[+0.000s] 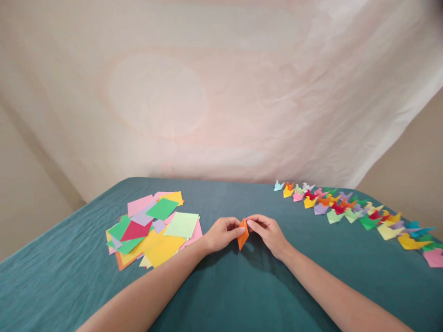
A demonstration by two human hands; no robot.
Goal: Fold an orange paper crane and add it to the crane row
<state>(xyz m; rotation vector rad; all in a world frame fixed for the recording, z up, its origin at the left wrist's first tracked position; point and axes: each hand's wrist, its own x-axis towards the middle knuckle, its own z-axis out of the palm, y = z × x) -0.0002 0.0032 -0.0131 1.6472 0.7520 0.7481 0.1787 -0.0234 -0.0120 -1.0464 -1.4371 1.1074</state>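
Observation:
An orange piece of folded paper [243, 237], narrow and diamond-shaped, is held upright between my two hands near the middle of the table. My left hand [224, 234] pinches its left side, the thumb lying across the front. At the upper right edge of the paper, my right hand [268, 233] has its thumb and index finger pressed together by the tip. Whatever lies between those right fingertips is too small to make out clearly, though they touch the orange paper. The far side of the paper is hidden.
Left of my hands lies a loose pile of coloured paper sheets [162, 244]. Rows of folded paper birds [335, 216] in many colours run along the right side. A teal cloth [221, 295] covers the table, and a pale sheet [242, 101] hangs behind it.

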